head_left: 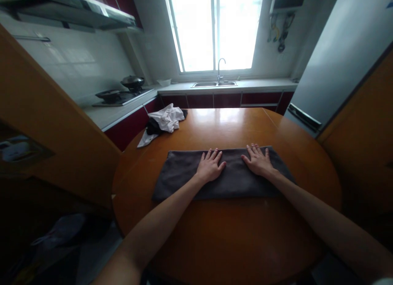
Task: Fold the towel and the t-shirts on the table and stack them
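Observation:
A dark grey folded cloth (178, 176) lies flat across the wooden table (233, 231) as a wide band, its long sides running left to right. My left hand (209, 166) rests palm down on the middle of it, fingers spread toward the far edge. Further right, my right hand (259, 160) also presses flat on the cloth, its fingertips close to the far edge. Neither hand grips anything. The kind of cloth cannot be made out for certain.
A crumpled heap of white and black clothes (167, 119) sits at the table's far left edge. Beyond are a counter with a sink (215, 84) and a stove with pans (132, 82). A tall fridge (340, 51) stands at right, a wooden door panel (55, 113) at left.

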A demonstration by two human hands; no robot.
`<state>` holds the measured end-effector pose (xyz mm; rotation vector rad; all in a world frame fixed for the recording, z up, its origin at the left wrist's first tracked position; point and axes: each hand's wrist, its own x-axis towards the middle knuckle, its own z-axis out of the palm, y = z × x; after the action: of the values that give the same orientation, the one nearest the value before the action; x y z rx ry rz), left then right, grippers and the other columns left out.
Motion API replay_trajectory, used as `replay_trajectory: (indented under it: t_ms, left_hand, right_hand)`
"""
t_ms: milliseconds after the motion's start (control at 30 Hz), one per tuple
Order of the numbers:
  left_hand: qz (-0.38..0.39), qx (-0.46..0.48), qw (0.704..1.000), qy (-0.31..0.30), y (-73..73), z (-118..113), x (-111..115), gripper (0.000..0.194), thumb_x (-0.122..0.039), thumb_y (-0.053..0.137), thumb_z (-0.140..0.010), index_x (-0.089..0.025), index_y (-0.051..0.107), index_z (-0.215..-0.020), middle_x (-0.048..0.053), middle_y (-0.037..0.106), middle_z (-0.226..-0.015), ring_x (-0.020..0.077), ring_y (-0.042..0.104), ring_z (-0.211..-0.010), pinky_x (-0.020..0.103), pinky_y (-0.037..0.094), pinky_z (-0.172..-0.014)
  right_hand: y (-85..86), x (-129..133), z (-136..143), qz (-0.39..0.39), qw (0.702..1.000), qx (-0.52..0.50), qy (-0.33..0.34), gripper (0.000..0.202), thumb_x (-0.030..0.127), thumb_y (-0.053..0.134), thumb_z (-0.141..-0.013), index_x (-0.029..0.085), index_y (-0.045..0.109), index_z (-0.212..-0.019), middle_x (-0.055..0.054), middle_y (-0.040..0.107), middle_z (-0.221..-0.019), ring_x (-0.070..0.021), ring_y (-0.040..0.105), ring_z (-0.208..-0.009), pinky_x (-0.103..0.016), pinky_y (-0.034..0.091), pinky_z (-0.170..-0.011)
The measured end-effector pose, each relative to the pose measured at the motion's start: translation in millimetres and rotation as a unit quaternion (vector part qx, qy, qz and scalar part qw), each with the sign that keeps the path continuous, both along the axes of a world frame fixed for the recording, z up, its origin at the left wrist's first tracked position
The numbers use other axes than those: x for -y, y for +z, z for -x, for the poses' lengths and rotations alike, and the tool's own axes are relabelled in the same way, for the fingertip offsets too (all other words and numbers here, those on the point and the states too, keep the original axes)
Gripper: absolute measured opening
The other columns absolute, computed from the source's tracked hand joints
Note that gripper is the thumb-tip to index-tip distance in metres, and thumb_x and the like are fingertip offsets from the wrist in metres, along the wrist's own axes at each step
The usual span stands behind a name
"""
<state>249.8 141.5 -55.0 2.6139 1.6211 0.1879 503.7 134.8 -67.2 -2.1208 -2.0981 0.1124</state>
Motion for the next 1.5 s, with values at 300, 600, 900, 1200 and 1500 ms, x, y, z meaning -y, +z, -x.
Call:
replay_trajectory:
  t_ms: [300, 600, 900, 1200, 1500]
  left_hand:
    - [-0.003, -0.007, 1.0, -0.005, -0.7, 1, -2, 0.068, -0.06, 0.025, -0.102, -0.024, 0.032, -0.159, 0.003, 0.021, -0.168, 0.0296, 0.015, -0.155, 0.054, 0.017, -0.124]
    - [-0.007, -0.007, 1.0, -0.005, 0.2, 0, 1, 0.067, -0.06, 0.026, -0.102, -0.025, 0.034, -0.158, 0.003, 0.022, -0.168, 0.0303, 0.017, -0.155, 0.053, 0.017, -0.124]
    - [-0.008, -0.009, 1.0, -0.009, 0.9, 0, 1, 0.067, -0.06, 0.026, -0.102, -0.025, 0.033, -0.159, 0.004, 0.023, -0.168, 0.0308, 0.017, -0.155, 0.055, 0.018, -0.123]
    - [-0.013, -0.005, 1.0, -0.015, 0.0, 0, 1, 0.066, -0.059, 0.026, -0.102, -0.024, 0.036, -0.157, 0.005, 0.025, -0.167, 0.0306, 0.019, -0.154, 0.054, 0.02, -0.123]
    - [-0.015, -0.003, 1.0, -0.015, -2.0, 3, -2, 0.064, -0.058, 0.025, -0.102, -0.027, 0.036, -0.157, 0.003, 0.025, -0.167, 0.0303, 0.018, -0.155, 0.053, 0.02, -0.123]
  right_hand:
    - [6.5, -2, -41, -0.059, 0.992, -0.05, -0.099, 0.076, 0.055, 0.019, -0.102, 0.004, 0.028, -0.158, -0.019, 0.017, -0.167, -0.0312, 0.01, -0.155, -0.064, 0.002, -0.121]
    - [7.6, 24, 32, -0.078, 0.993, -0.04, 0.073, 0.064, 0.047, 0.029, -0.103, 0.016, 0.033, -0.158, -0.012, 0.024, -0.167, -0.026, 0.014, -0.155, -0.058, 0.007, -0.123]
    - [4.4, 24, 33, -0.015, 0.995, -0.026, 0.098, 0.064, 0.049, 0.032, -0.102, 0.017, 0.035, -0.158, -0.011, 0.018, -0.168, -0.0247, 0.014, -0.155, -0.056, 0.01, -0.123]
    - [4.2, 25, 34, -0.017, 0.995, -0.02, 0.096, 0.065, 0.05, 0.032, -0.102, 0.016, 0.035, -0.157, -0.011, 0.02, -0.168, -0.0246, 0.015, -0.155, -0.054, 0.011, -0.123]
    - [-0.3, 14, 11, -0.004, 0.998, -0.025, -0.051, 0.076, 0.061, 0.021, -0.101, 0.013, 0.03, -0.159, -0.016, 0.018, -0.167, -0.0296, 0.012, -0.155, -0.06, 0.007, -0.121]
